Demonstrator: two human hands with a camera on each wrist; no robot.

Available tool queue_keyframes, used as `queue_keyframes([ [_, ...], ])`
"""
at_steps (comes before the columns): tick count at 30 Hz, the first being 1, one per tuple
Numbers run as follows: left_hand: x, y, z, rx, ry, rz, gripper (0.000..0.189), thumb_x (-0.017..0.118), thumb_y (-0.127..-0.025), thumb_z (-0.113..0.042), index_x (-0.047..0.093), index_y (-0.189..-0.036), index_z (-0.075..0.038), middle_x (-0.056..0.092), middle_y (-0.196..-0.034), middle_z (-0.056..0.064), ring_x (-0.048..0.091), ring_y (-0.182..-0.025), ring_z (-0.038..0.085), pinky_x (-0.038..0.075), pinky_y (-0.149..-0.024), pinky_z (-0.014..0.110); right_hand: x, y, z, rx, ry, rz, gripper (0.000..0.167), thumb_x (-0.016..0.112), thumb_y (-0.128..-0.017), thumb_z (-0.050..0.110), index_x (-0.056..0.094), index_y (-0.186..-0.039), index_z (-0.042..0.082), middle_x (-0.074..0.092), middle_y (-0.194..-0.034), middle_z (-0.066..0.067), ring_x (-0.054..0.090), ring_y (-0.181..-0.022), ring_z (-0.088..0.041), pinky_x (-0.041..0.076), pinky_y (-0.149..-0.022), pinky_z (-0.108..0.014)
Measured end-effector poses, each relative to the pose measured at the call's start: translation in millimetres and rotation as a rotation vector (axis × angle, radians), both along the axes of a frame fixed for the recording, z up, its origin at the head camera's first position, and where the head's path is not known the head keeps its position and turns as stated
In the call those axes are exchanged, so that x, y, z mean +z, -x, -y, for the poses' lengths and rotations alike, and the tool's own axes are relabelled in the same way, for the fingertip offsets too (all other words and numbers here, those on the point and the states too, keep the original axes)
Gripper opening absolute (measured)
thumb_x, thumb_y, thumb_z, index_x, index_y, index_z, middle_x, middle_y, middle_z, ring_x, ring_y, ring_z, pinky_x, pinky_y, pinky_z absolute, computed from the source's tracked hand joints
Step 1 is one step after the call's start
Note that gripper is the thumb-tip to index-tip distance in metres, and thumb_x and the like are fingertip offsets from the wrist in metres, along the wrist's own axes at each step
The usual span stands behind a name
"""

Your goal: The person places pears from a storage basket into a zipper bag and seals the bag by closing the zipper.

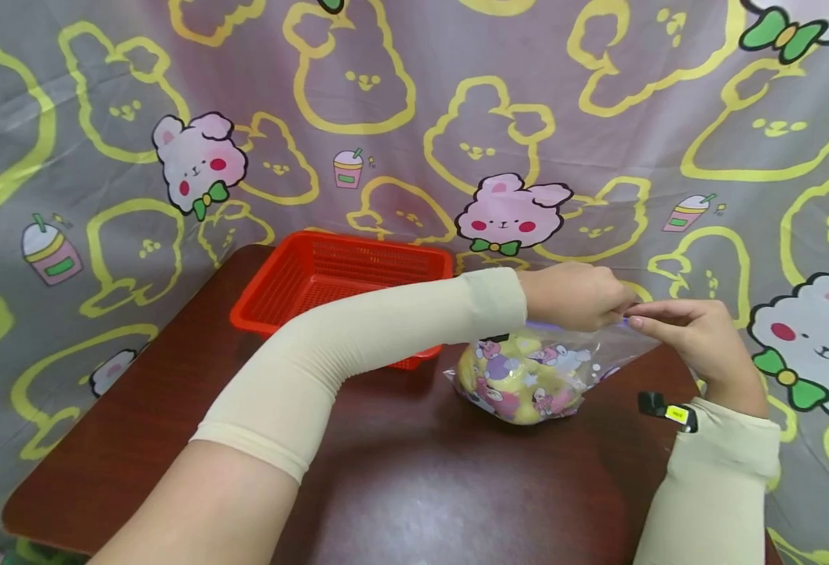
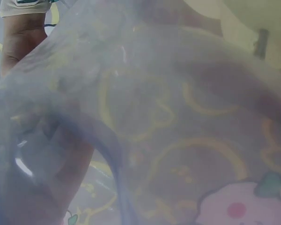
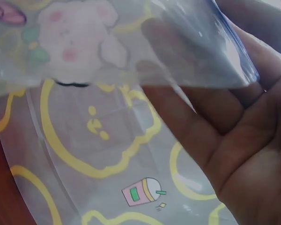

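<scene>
A clear zip bag (image 1: 527, 377) with cartoon prints and a purple zip strip stands on the table, bulging with something yellow inside. My left hand (image 1: 577, 294) pinches its top edge, fingers curled. At the bag's upper right corner, my right hand (image 1: 711, 341) pinches the zip strip between thumb and fingers, close to the left fingertips. The right wrist view shows the bag's clear plastic (image 3: 187, 51) lying across the fingers of the right hand (image 3: 243, 140). Hazy plastic (image 2: 145, 112) fills most of the left wrist view and blurs what lies behind it.
A red plastic basket (image 1: 266, 314) with slotted walls sits at the back left of the dark wood table (image 1: 400, 479), partly behind the left sleeve (image 1: 386, 329). A cartoon-printed cloth (image 1: 400, 71) hangs behind the table. A small black device (image 1: 662, 408) is at the right cuff.
</scene>
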State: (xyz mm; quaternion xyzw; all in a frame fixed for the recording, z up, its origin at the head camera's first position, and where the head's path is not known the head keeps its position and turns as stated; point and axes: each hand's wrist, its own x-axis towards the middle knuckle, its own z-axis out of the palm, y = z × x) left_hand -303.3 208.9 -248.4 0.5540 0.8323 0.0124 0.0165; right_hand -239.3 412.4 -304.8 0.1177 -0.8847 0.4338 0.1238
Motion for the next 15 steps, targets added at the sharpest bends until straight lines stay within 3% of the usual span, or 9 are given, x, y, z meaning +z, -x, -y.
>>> queue_keyframes([
  [10, -2.1, -0.8, -2.3, 0.001, 0.013, 0.02, 0.018, 0.046, -0.103, -0.03, 0.062, -0.105, -0.022, 0.061, -0.089, -0.01, 0.052, -0.084, 0.004, 0.041, -0.077, 0.019, -16.9, -0.4, 3, -0.032, 0.081, -0.123, 0.013, 0.072, -0.084, -0.002, 0.072, -0.094, -0.011, 0.07, -0.08, 0.016, 0.061, -0.074, -0.004, 0.047, -0.063, -0.013],
  [15, -2.6, -1.8, -2.0, 0.0, 0.015, -0.023, 0.018, 0.046, -0.102, -0.029, 0.062, -0.103, -0.021, 0.057, -0.081, -0.01, 0.05, -0.078, 0.004, 0.041, -0.074, 0.02, -23.9, 3.0, 8, -0.008, 0.082, -0.215, 0.009, 0.071, -0.083, -0.009, 0.07, -0.09, -0.013, 0.068, -0.078, 0.015, 0.058, -0.067, -0.005, 0.045, -0.058, -0.014],
])
